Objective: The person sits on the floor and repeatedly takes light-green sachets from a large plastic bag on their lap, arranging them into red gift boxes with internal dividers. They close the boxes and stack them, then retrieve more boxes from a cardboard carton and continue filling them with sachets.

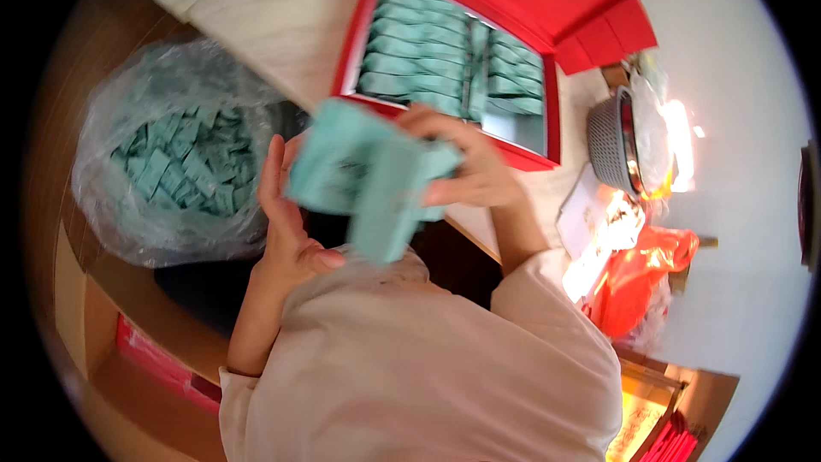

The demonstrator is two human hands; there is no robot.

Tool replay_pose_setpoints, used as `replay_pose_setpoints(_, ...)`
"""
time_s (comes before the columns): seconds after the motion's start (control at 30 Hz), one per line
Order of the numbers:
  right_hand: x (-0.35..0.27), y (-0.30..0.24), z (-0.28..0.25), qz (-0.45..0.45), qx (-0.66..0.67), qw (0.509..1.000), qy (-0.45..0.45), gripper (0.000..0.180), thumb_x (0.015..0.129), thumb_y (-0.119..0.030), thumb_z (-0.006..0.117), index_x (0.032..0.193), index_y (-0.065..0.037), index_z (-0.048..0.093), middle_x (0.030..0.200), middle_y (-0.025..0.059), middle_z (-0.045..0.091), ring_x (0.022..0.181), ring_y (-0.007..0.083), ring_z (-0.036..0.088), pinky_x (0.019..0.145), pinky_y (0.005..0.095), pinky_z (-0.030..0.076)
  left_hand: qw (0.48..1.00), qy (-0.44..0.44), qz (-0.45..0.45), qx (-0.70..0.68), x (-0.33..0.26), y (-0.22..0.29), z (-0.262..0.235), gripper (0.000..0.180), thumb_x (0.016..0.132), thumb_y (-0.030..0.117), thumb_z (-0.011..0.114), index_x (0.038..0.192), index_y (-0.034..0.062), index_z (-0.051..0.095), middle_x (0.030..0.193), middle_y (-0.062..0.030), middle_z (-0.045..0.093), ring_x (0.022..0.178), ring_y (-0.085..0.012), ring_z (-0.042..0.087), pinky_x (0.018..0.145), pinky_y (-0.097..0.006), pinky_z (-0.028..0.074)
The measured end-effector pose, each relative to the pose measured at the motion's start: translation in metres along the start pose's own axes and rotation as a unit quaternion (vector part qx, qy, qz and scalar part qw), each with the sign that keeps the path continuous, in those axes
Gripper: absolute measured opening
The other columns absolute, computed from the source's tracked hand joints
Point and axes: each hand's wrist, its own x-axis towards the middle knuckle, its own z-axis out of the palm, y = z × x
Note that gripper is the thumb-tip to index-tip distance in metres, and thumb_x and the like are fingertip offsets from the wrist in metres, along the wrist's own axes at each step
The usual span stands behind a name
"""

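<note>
Both hands grip one stack of teal sachets (368,175) at chest height: left hand (286,222) cupping its left side, right hand (466,167) clamped over the top. Beyond: clear bag of sachets (171,154) left, red box (453,60) with packed rows on the table (256,8).

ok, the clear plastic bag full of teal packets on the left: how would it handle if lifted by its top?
The plastic bag looks thin and crinkled, so probably floppy and saggy. It bulges with teal packets, so likely bottom-heavy, contents shifting. Its mouth seems open, so packets might spill if tipped.
</note>
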Motion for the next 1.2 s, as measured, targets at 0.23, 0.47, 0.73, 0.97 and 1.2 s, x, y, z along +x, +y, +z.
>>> replay_pose_setpoints(0.23, -0.116, -0.064, -0.128, 0.219, -0.265, 0.925, 0.162, 0.046, 0.069, -0.023, 0.082, 0.101, -0.001, 0.059, 0.096, 0.0027, 0.056, 0.088, 0.0134, 0.053, 0.079, 0.0268, 0.043, 0.989, -0.093, -0.100, 0.061, 0.009, -0.009, 0.013, 0.061, 0.088, 0.023, 0.055, 0.139, -0.0012, 0.031, 0.131, -0.0156, 0.040, 0.125, -0.0256, 0.040, 0.108, -0.040, 0.027)
replay_pose_setpoints(0.47, -0.102, -0.021, -0.146, 0.246, -0.534, 0.798, 0.134, 0.045, 0.066, -0.025, 0.082, 0.098, -0.001, 0.061, 0.092, 0.0102, 0.059, 0.083, 0.0267, 0.059, 0.074, 0.0326, 0.048, 0.985, -0.032, -0.152, 0.073, 0.002, -0.017, 0.004, 0.048, 0.088, 0.012, 0.057, 0.132, 0.0013, 0.042, 0.126, -0.0118, 0.045, 0.118, -0.0214, 0.045, 0.102, -0.035, 0.033)
replay_pose_setpoints(0.73, -0.096, 0.019, -0.127, 0.165, -0.573, 0.786, 0.163, 0.071, 0.062, -0.036, 0.084, 0.114, -0.004, 0.050, 0.110, 0.0115, 0.052, 0.105, 0.0306, 0.051, 0.085, 0.0383, 0.046, 0.979, -0.014, -0.188, 0.074, -0.007, -0.028, 0.000, 0.039, 0.090, 0.009, 0.053, 0.128, 0.0024, 0.046, 0.125, -0.0104, 0.044, 0.114, -0.0193, 0.048, 0.098, -0.033, 0.037)
replay_pose_setpoints(0.97, -0.113, -0.017, -0.154, 0.228, -0.525, 0.771, 0.279, 0.026, 0.083, -0.025, 0.068, 0.098, -0.004, 0.062, 0.092, 0.0139, 0.060, 0.080, 0.0287, 0.058, 0.071, 0.0372, 0.048, 0.975, -0.032, -0.209, 0.065, -0.010, -0.037, -0.001, 0.035, 0.091, 0.010, 0.052, 0.125, 0.0022, 0.049, 0.127, -0.0095, 0.045, 0.113, -0.0193, 0.050, 0.099, -0.033, 0.037)
replay_pose_setpoints(1.2, -0.071, -0.021, -0.089, 0.124, -0.530, 0.740, 0.396, 0.017, 0.086, -0.017, 0.067, 0.085, -0.001, 0.061, 0.068, 0.0080, 0.056, 0.058, 0.0176, 0.051, 0.056, 0.0301, 0.043, 0.973, 0.026, -0.214, 0.081, -0.021, -0.039, -0.021, 0.027, 0.092, 0.008, 0.053, 0.118, 0.0034, 0.055, 0.119, -0.0099, 0.049, 0.106, -0.0185, 0.053, 0.092, -0.031, 0.042)
